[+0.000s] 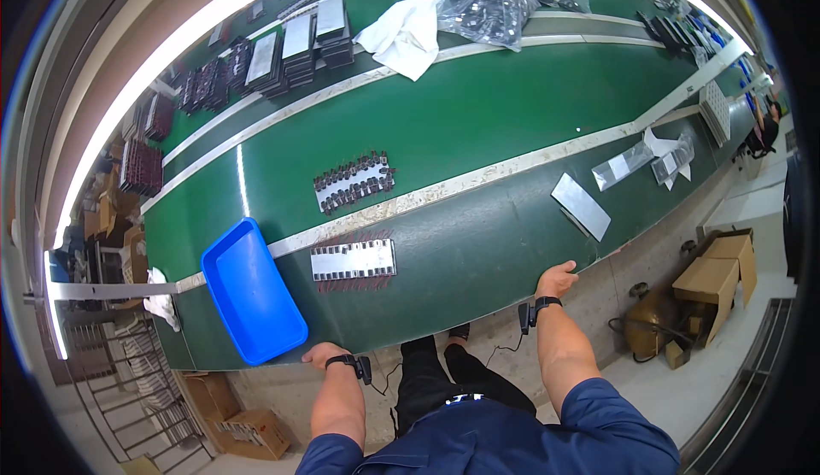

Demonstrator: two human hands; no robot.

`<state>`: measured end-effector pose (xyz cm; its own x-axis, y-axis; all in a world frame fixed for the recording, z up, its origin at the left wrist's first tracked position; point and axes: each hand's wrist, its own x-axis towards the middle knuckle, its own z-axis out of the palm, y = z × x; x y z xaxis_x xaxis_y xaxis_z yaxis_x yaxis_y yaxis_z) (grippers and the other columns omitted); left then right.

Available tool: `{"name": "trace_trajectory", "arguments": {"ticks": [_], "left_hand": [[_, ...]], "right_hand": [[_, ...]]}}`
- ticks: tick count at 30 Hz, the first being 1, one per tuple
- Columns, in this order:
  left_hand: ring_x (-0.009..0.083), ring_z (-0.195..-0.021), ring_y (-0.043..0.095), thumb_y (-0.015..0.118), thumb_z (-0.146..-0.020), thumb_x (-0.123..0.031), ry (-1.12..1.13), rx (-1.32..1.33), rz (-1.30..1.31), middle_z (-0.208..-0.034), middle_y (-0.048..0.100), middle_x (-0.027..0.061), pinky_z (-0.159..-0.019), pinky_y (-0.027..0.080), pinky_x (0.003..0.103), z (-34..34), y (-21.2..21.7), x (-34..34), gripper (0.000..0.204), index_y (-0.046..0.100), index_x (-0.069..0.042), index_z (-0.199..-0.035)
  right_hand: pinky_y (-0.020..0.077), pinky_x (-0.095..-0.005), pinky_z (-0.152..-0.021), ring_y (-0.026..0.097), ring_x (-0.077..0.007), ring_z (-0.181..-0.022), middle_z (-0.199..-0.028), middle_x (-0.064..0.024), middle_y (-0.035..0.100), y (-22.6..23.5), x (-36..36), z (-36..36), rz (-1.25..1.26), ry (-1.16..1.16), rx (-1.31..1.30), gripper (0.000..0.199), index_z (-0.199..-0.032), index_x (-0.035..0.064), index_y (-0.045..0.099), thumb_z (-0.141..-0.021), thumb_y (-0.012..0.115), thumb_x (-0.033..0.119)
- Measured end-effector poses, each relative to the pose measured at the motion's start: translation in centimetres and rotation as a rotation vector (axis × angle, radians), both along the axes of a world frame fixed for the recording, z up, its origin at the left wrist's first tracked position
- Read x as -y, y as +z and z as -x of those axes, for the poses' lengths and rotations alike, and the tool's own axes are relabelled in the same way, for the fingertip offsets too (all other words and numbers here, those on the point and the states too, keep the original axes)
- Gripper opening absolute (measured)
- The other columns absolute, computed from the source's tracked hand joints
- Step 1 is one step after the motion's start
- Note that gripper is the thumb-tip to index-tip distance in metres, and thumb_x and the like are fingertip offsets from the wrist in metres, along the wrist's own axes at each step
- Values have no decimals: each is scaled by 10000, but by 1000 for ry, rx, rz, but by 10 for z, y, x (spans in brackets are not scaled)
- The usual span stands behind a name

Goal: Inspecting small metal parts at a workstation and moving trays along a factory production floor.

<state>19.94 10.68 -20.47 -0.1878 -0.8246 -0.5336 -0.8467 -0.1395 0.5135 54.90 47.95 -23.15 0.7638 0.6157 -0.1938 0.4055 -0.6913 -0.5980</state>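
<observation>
At the front edge of the green workbench (444, 291), my left hand (323, 355) rests beside the near end of an empty blue plastic tray (256, 291). My right hand (557, 279) lies on the same edge farther right, below a flat silver plate (582, 208). Neither hand holds a thing; the fingers look loosely stretched, partly hidden at the edge. Between them and farther in lies a silver plate with dark parts and reddish leads along both long sides (354, 260). A similar plate with dark upright parts (354, 182) sits on the green belt beyond the rail.
Stacks of dark-edged plates (297, 48) stand at the far left, near a white cloth (408, 35) and clear bags of dark parts (491, 9). Clear plastic packets (622, 166) lie at the right. An open cardboard box (713, 274) stands on the floor.
</observation>
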Motion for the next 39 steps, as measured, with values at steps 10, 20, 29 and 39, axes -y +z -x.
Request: {"name": "trace_trajectory", "arguments": {"ticks": [10,20,29,39], "left_hand": [[420,-1257,548,152,-1023,-542,-15,5,-35,-1416,547,217,-1084,434,498,-1,6,-2,793,517,67,-1375],[435,-1253,545,152,-1033,-519,-18,-37,-31,-1416,530,247,-1088,435,488,-3,15,-8,786,475,106,-1384],[449,-1238,550,158,-1038,-503,-25,-30,7,-1381,547,280,-1091,435,474,-2,10,-6,784,493,133,-1351],[433,-1249,550,153,-1032,-524,-24,-14,-18,-1408,540,245,-1091,428,483,-4,13,-7,795,491,112,-1370]], "right_hand": [[464,-581,-915,589,-540,-1052,-1127,-389,603,-4,0,-3,5,15,37,689,-1196,-102,452,-1033,270,542],[459,-575,-908,581,-547,-1042,-1124,-395,594,-6,0,-3,-8,12,32,690,-1180,-123,463,-1037,274,525],[456,-572,-913,577,-551,-1039,-1120,-401,588,-16,0,-8,-42,13,39,693,-1164,-137,475,-1038,287,518],[463,-568,-918,579,-548,-1051,-1144,-403,582,-4,1,-4,-14,16,-1,708,-1199,-126,452,-1033,271,538]]}}
